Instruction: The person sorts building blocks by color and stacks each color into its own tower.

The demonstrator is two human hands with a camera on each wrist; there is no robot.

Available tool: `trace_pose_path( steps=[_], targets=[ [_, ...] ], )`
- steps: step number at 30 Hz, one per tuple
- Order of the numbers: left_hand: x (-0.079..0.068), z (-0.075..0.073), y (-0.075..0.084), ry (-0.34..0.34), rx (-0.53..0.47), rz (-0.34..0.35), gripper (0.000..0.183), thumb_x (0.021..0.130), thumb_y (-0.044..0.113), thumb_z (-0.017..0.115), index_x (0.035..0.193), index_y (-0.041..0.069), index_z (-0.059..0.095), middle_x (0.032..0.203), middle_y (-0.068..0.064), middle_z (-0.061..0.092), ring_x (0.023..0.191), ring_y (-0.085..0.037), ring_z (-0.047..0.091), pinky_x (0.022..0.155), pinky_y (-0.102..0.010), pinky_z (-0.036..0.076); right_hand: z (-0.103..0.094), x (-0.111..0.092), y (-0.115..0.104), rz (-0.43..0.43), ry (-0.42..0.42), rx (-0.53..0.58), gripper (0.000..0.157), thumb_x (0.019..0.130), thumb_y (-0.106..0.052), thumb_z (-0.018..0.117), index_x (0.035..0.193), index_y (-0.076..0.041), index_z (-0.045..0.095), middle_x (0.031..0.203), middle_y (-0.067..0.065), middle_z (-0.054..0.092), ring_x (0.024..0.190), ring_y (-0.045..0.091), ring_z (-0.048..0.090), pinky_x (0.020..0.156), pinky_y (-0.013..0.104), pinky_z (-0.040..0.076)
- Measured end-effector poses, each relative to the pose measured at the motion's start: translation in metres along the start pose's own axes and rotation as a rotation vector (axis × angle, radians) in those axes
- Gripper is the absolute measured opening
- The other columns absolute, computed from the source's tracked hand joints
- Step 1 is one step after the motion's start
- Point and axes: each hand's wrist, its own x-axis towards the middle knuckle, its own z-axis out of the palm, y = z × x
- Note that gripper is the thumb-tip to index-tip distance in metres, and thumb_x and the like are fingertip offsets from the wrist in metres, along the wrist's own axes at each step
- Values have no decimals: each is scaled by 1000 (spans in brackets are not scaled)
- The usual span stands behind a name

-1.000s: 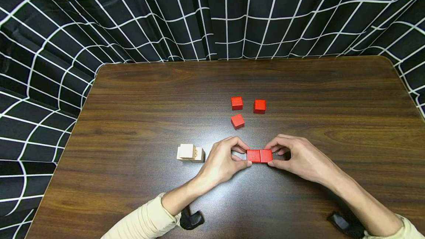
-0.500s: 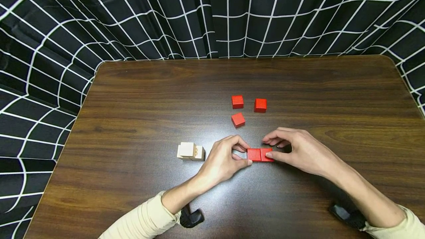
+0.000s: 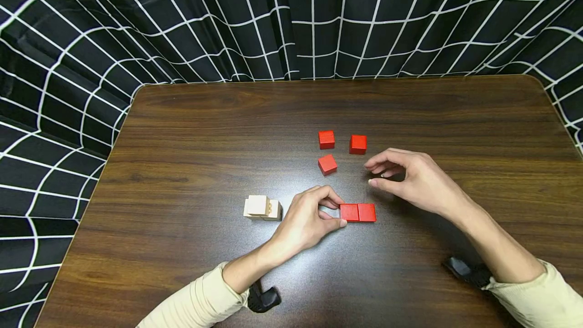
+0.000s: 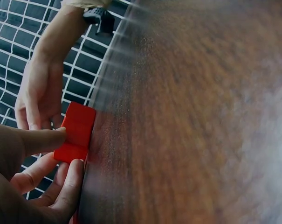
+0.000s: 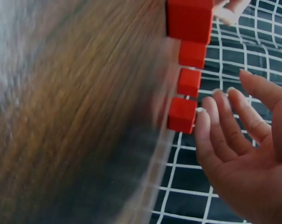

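Two red cubes lie side by side in a row in the head view, the left cube and the right cube, faces against each other. My left hand pinches the left cube between thumb and fingers. The left wrist view shows this grip at the end of the red pair. Beyond the pair, my right hand hovers over the table, holding nothing, fingers loosely bent and apart from the thumb. Nearest to it is a loose red cube; two others lie to its left.
Left of my left hand stands a small cluster of cream blocks, one stacked on top of the others. Everything rests on a brown wooden table. A black curtain with a white grid hangs behind the far edge.
My right hand has let go of the right red cube and moved up and away towards the loose cubes. The left hand keeps its pinch and the pair stays in place.
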Motion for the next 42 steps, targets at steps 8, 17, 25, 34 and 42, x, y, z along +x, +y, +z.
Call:
trace_pose_path(
  steps=[8,17,25,34,42],
  targets=[
    [0,0,-1,-1,-11,-7,26,76,8,86,94,16,70,97,2,69,72,0,67,68,-16,55,-3,10,9,45,51,6,28,81,-5,82,106,-13,72,99,-2,70,82,9,66,72,22,55],
    [1,0,-3,3,-35,-33,27,74,8,87,93,17,70,96,3,70,72,0,67,69,-17,56,-8,24,21,74,103,26,30,81,-3,81,108,-13,72,99,2,71,79,9,67,69,14,52],
    [1,0,-3,-1,-40,-39,28,74,8,87,93,17,70,96,3,69,71,1,67,70,-18,55,-9,34,27,74,119,-8,32,81,-2,81,110,-11,71,100,3,70,79,11,66,70,13,52],
    [1,-1,-2,0,-21,-44,28,73,9,87,93,18,70,96,3,70,70,1,66,69,-18,55,-7,44,31,115,87,2,34,82,-6,81,113,-10,70,107,3,68,90,18,66,76,17,53],
    [2,-1,-3,-5,-26,-37,28,74,10,87,94,19,70,96,7,68,69,4,65,69,-16,55,-6,51,31,187,50,-22,35,83,-9,80,116,-11,69,109,7,69,93,22,67,71,13,48]
  ],
)
